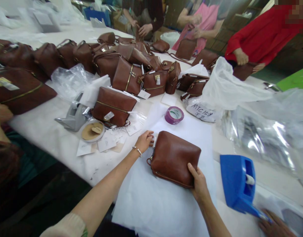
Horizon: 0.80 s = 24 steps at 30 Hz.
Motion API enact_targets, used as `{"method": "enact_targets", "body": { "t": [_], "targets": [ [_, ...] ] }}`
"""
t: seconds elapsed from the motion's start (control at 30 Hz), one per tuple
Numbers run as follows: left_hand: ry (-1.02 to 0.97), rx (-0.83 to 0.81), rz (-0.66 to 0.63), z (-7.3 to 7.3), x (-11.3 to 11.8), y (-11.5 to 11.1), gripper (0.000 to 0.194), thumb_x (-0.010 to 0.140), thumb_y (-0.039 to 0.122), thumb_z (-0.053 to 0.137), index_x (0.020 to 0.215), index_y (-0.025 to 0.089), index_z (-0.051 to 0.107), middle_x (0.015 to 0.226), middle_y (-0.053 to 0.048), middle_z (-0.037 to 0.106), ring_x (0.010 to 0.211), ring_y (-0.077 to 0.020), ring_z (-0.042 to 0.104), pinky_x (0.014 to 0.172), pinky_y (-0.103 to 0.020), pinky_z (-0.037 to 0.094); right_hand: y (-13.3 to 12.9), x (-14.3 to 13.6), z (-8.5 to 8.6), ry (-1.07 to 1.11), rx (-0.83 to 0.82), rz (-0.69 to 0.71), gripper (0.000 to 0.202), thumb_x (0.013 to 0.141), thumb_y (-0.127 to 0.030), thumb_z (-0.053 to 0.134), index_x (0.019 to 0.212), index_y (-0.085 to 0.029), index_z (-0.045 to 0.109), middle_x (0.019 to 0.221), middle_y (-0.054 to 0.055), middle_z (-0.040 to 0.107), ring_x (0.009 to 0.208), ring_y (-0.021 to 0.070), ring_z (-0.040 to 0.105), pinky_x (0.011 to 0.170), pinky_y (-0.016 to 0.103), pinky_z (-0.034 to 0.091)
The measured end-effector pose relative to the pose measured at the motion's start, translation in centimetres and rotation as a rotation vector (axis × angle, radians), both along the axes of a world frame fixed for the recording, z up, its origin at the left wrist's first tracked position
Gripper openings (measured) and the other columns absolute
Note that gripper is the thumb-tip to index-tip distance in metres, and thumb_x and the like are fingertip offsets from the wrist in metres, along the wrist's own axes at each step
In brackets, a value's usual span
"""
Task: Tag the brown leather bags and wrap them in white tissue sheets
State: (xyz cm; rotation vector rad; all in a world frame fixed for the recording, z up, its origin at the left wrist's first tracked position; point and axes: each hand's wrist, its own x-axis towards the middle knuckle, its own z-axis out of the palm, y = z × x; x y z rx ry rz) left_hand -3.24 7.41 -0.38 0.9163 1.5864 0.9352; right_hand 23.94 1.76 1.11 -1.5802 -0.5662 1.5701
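Note:
A brown leather bag (176,158) is tilted above white paper (151,204), its smooth side facing me. My right hand (199,181) grips its lower right corner, thumb on the face and fingers behind. At the bag's left end, my left hand (144,141), with a bracelet at the wrist, has its fingers curled together beside a small white tag (155,140). Whether those fingertips pinch the tag is unclear. Just behind the bag lies a purple tape roll (174,116).
Left of the paper are another brown bag (114,107), a grey tape dispenser (74,115), a round dish (92,131) and loose paper tags (106,141). Many brown bags crowd the table behind. A blue tape dispenser (236,184) stands right, touched by another person's hand (275,223). Several people work around.

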Motion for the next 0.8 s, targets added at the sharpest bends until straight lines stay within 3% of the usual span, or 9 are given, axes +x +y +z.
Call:
{"method": "enact_targets", "body": {
  "t": [0.13,0.27,0.33,0.43,0.5,0.57,0.67,0.8],
  "targets": [
    [0.08,-0.013,-0.095,-0.2,-0.4,2.6,0.039,0.071,0.012,0.065,0.109,0.021,0.064,0.068,0.003,0.062,0.061,-0.0132,0.06,0.062,-0.023,0.051,-0.2,0.0,-0.7,-0.031,0.012,0.004,0.056,0.062,-0.048,0.081,0.107,-0.021,0.061,0.096,0.003,0.075,0.092,0.0283,0.07,0.075,0.039,0.06],
    [0.134,0.009,-0.104,-0.2,-0.1,3.1,0.045,0.067,0.007,0.065,0.11,0.02,0.064,0.06,0.005,0.059,0.061,-0.0142,0.059,0.065,-0.023,0.048,-0.5,0.6,-0.3,-0.23,0.074,0.085,0.06,0.066,-0.054,0.075,0.113,-0.02,0.061,0.104,0.006,0.073,0.096,0.0295,0.068,0.079,0.04,0.059],
    [0.127,0.02,-0.095,-0.3,-0.2,2.7,0.049,0.067,0.006,0.064,0.114,0.018,0.062,0.06,0.005,0.059,0.059,-0.0138,0.058,0.062,-0.022,0.047,-0.6,0.5,1.0,-0.544,0.231,0.088,0.072,0.066,-0.056,0.075,0.125,-0.018,0.056,0.116,0.011,0.067,0.105,0.0327,0.064,0.088,0.045,0.055],
    [0.11,0.022,-0.051,-0.6,-0.5,2.1,0.051,0.066,0.005,0.061,0.116,0.016,0.059,0.062,0.006,0.059,0.057,-0.012,0.056,0.058,-0.02,0.045,-0.3,-1.0,3.8,-1.063,0.716,0.108,0.083,0.073,-0.051,0.072,0.141,-0.016,0.041,0.142,0.017,0.048,0.128,0.0388,0.046,0.106,0.058,0.037],
    [0.107,0.011,-0.008,-0.7,-0.6,1.9,0.044,0.068,0.006,0.058,0.111,0.016,0.06,0.062,0.006,0.059,0.055,-0.0113,0.055,0.056,-0.02,0.044,0.4,-3.1,5.0,-1.253,1.032,0.28,0.074,0.082,-0.044,0.065,0.146,-0.02,0.035,0.15,0.015,0.038,0.138,0.0384,0.033,0.112,0.061,0.025],
    [0.121,-0.004,0.038,-0.8,-0.5,1.9,0.031,0.07,0.008,0.054,0.099,0.016,0.064,0.062,0.004,0.06,0.055,-0.0118,0.056,0.055,-0.021,0.044,1.3,-5.4,5.1,-1.34,1.191,0.537,0.065,0.088,-0.038,0.059,0.147,-0.025,0.034,0.152,0.01,0.037,0.141,0.0366,0.029,0.114,0.062,0.022],
    [0.175,-0.012,0.131,-0.5,-0.6,1.8,0.016,0.07,0.011,0.053,0.081,0.016,0.064,0.064,0.002,0.062,0.06,-0.0137,0.058,0.058,-0.022,0.044,2.4,-7.9,3.8,-1.449,1.213,0.787,0.063,0.088,-0.037,0.058,0.146,-0.027,0.036,0.152,0.008,0.036,0.141,0.0365,0.028,0.113,0.061,0.022],
    [0.234,-0.016,0.263,-0.4,-2.9,0.5,0.014,0.074,0.015,0.05,0.085,0.018,0.059,0.069,0.002,0.062,0.066,-0.015,0.061,0.059,-0.022,0.045,2.6,-8.4,2.2,-1.563,1.17,0.84,0.063,0.088,-0.04,0.057,0.146,-0.025,0.037,0.154,0.009,0.033,0.142,0.0369,0.027,0.113,0.06,0.021]
  ]
}}
